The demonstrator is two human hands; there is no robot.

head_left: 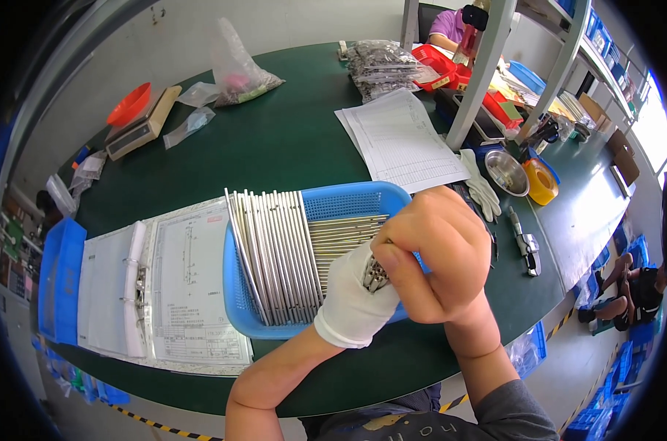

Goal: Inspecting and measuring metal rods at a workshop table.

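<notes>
"Dark green surface (289, 117), a blue perforated plastic basket (355, 195) on it. Where are the bundled thin metal rods (375, 278)?"

"Held over the basket's right side: the white-gloved left hand (359, 303) has its grip wrapped closed round them. More silvery rods (278, 250) lie inside the basket."

"And the bare right hand (440, 250)?"

"Curled at the rod ends; whether its grip pinches any, I can't tell."

"Handling advice?"

"Keep the left wrap snug, ends level, right thumb light, so none slip."

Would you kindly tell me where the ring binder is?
In the head view, the binder lies at left on the green table, between a blue bin and the basket of rods.
</notes>
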